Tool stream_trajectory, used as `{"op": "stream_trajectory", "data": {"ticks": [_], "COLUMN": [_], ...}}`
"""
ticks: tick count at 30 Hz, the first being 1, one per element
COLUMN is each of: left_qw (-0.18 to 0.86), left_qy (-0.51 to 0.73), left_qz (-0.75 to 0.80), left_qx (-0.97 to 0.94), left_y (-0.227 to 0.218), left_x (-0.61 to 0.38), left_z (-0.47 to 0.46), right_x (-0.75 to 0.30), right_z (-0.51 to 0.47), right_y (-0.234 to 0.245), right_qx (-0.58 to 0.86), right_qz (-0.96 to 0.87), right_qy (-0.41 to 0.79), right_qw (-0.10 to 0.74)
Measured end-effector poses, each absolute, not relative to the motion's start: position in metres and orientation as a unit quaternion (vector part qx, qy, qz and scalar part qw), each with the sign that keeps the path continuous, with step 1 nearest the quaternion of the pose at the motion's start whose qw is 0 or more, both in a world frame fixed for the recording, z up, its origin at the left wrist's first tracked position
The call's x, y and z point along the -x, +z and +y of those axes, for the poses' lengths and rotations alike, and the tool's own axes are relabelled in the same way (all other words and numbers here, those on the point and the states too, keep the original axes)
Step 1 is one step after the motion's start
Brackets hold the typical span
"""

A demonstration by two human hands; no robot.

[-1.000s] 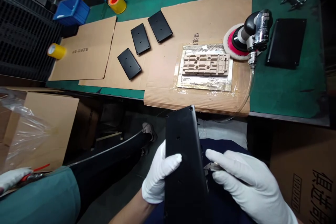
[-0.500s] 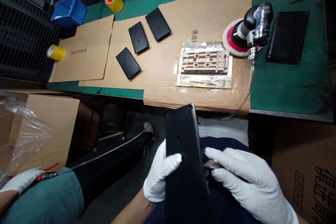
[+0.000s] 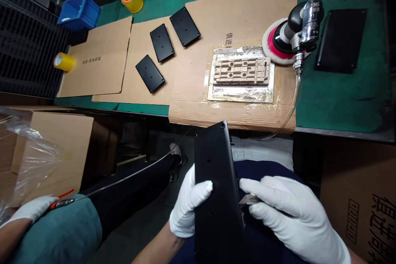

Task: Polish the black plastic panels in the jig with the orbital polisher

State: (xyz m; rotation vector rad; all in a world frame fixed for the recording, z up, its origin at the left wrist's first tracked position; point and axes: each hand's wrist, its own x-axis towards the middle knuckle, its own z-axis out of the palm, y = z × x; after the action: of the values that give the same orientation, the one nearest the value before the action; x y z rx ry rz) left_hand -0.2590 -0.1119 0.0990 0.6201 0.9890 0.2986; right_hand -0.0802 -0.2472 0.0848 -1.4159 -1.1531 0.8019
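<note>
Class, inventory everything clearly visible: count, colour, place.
Bench: one, green, top
Cardboard sheets: several, brown, on bench
Loose panels: four, black, across bench
Polisher: one, black/silver, right
Block: one, tan, on metal plate
Tape rolls: two, yellow, upper left
Bin: one, blue, upper left
Boxes: at least two, brown, below
Plastic: some, clear, left
Co-worker's hand: one, white-gloved, lower left
Held panel: one, black, lower centre
Blade: one, grey, lower centre
Left hand: one, white-gloved, holding panel
Right hand: one, white-gloved, holding blade

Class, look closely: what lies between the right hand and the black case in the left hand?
A small metal blade, pinched in the right hand, lies there, pointing toward the black case; contact is unclear. The head view shows this.
</note>
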Motion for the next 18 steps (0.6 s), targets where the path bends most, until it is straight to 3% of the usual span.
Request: {"op": "stream_trajectory", "data": {"ticks": [11, 16, 18], "left_qw": [0.820, 0.826, 0.818], "left_qy": [0.150, 0.174, 0.183], "left_qz": [0.469, 0.465, 0.471], "left_qx": [-0.292, -0.268, -0.275], "left_y": [0.098, 0.095, 0.093], "left_x": [0.260, 0.265, 0.267], "left_z": [-0.112, -0.114, -0.112], "right_x": [0.081, 0.066, 0.044], "right_z": [-0.246, -0.246, -0.246], "right_y": [0.084, 0.078, 0.061], "right_qx": [0.569, 0.499, 0.586], "right_qz": [-0.492, -0.461, -0.360], "right_qy": [0.346, 0.427, 0.414], "right_qw": [0.561, 0.597, 0.596]}}
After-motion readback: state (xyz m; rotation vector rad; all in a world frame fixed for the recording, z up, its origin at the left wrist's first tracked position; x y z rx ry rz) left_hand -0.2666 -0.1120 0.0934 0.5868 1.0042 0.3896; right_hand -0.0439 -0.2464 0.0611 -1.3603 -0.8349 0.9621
